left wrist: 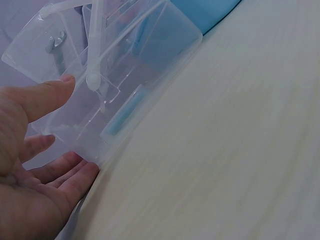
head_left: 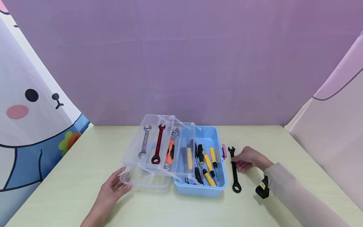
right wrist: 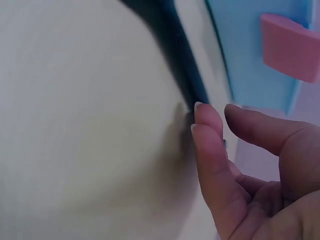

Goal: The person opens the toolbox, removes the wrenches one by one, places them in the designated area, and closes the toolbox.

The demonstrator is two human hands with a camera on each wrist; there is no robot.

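The black wrench (head_left: 234, 170) lies flat on the surface (head_left: 71, 176) just right of the blue toolbox (head_left: 211, 189), touching the fingertips (right wrist: 205, 115) of my right hand (head_left: 249, 159); those fingers are bent onto its shaft, not yet wrapped round it. Its long axis runs away from me, open jaw at the far end, ring end nearest. My left hand (head_left: 112, 189) rests open against the clear tray (head_left: 133, 181), well apart from the wrench

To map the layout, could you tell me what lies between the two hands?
In the head view, the open blue toolbox with its clear trays.
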